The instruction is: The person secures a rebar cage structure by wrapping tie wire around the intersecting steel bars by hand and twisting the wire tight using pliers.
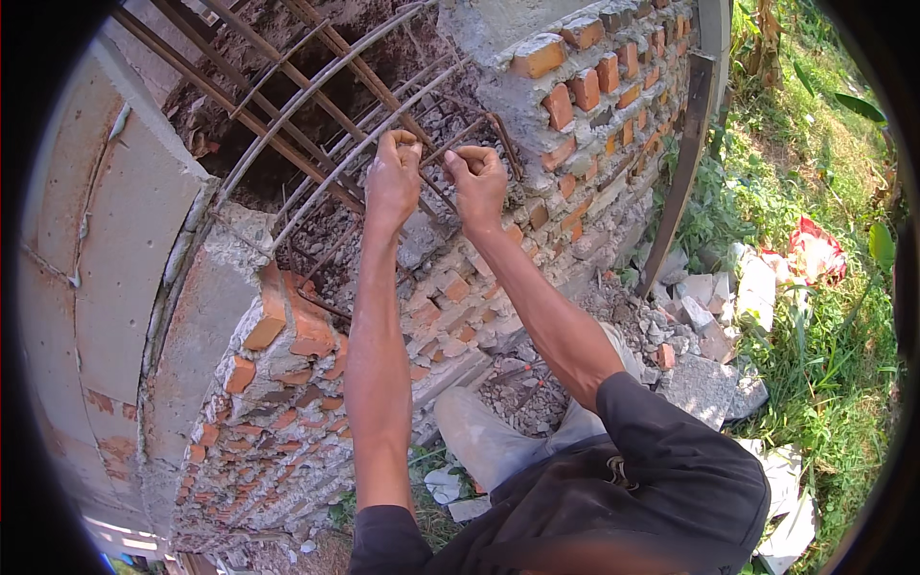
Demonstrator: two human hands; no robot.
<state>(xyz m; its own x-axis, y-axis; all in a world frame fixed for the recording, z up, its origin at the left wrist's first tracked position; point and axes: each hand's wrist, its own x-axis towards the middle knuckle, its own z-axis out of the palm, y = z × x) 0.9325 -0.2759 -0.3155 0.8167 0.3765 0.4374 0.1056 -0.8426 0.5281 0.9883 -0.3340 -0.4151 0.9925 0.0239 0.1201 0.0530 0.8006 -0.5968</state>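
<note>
My left hand (394, 176) is at the rusty steel reinforcing bars (320, 108), its thumb and fingers pinched together where a long bar meets a pale curved rod (309, 198). My right hand (478, 187) is just to its right, its fingers curled and the thumb against the forefinger. Whether a thin wire lies between the fingertips of either hand is too small to tell. Below the hands a thin dark bar (437, 192) slants over broken concrete. Bent rusty bar ends (507, 144) stick out just past my right hand.
A broken wall of orange bricks and mortar (586, 90) rises to the right, with more brickwork (266, 417) lower left. A concrete wall (115, 237) stands at the left. A dark plank (679, 172) leans at right, above rubble (697, 338) and grass (826, 402).
</note>
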